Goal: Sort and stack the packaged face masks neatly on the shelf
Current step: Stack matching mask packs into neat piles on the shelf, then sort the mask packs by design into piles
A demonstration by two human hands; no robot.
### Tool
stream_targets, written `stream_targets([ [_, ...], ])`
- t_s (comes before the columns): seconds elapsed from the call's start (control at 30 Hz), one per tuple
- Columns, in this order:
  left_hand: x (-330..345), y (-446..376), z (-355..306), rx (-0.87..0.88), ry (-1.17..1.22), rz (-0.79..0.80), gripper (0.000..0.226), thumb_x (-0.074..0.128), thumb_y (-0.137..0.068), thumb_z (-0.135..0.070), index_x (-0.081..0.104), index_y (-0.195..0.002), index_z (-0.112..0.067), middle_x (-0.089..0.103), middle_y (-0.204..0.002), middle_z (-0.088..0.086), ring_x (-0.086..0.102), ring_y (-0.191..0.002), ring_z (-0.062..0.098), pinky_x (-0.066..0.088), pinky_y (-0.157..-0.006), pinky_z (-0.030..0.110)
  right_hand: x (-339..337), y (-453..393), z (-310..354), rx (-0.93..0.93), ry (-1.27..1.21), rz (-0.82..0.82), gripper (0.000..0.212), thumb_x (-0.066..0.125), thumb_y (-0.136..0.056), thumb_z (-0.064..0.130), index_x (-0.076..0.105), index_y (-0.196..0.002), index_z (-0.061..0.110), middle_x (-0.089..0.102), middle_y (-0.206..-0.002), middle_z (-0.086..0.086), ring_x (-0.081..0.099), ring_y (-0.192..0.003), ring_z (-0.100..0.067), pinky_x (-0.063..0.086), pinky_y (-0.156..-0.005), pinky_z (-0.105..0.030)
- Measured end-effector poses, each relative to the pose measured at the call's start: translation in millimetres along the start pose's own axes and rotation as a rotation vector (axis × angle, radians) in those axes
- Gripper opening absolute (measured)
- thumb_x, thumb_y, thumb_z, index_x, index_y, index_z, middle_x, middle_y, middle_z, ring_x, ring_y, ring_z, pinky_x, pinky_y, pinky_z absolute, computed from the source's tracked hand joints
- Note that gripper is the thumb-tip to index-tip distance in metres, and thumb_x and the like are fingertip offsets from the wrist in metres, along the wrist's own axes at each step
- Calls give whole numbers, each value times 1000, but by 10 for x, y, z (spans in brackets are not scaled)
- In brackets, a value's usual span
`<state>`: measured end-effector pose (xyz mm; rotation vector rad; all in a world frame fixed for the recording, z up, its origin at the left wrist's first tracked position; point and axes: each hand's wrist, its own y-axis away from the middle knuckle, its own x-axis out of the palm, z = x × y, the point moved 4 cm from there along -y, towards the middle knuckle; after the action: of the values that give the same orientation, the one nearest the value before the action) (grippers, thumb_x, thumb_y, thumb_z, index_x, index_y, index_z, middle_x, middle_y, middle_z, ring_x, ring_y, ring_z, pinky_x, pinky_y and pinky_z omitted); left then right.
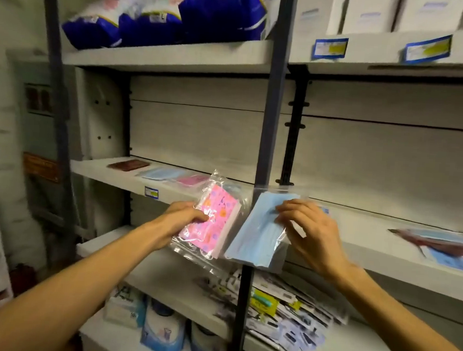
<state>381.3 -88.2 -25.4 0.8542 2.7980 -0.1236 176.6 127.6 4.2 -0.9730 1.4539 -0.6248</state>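
Observation:
My left hand (pixel 185 213) grips a clear bag of pink patterned masks (pixel 210 223), held up in front of the middle shelf (pixel 130 180). To its right, my right hand (pixel 309 231) pinches a clear bag of light blue masks (pixel 256 232) by its upper right side. The two bags overlap slightly in front of the dark upright post (pixel 270 123). On the left half of the shelf lie three flat packs in a row: a brown one (pixel 128 164), a blue one (pixel 161 173) and a pink one (pixel 192 179). A loose pile of mask packs (pixel 441 244) lies on the shelf at the right.
Blue and white bulk bags (pixel 165 17) fill the top left shelf; white boxes (pixel 376 15) stand on the top right one. Below, several small black and white packets (pixel 283 312) are heaped beside tissue packs (pixel 162 333). A white wall and a unit stand at the left.

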Motion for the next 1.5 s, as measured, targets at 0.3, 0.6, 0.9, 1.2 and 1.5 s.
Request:
stream_targets([
  [0.3,-990,-591,272,-59,-8,-110,24,68,-90,-9,68,-113,-2,73,-107,24,70,-102,38,55,-97,48,1069,-651,283,-39,-48,41,23,79,-80,3,76,-102,12,72,-119,-6,66,-117,-22,57,-95,-46],
  [0.6,-1641,-1714,262,-39,-113,-101,25,68,-92,-5,67,-117,-7,74,-95,10,73,-82,22,62,-69,31,2209,-1147,-129,85,-13,-54,17,64,-93,14,74,-106,19,71,-121,2,63,-120,-15,55,-97,-42],
  [0.9,-1628,-2902,177,70,-284,-81,54,75,-82,3,53,-130,-8,71,-110,15,72,-97,30,59,-87,45,2665,-1495,-540,300,178,-60,17,70,-86,14,76,-101,20,74,-116,0,69,-107,-18,62,-79,-42],
  [1.2,-1385,-3962,205,124,-281,94,39,73,-85,-7,58,-119,-17,69,-106,8,67,-100,25,56,-95,40,3090,-1886,-709,447,263,-55,14,70,-90,11,77,-98,20,75,-112,3,71,-100,-18,61,-76,-42],
  [1.5,-2376,-4699,341,290,-642,161,26,52,-99,-24,74,-104,-12,73,-110,7,66,-105,27,52,-96,38,4239,-2677,-584,471,144,21,19,68,-89,5,76,-99,18,76,-110,2,73,-97,-22,58,-81,-41],
])
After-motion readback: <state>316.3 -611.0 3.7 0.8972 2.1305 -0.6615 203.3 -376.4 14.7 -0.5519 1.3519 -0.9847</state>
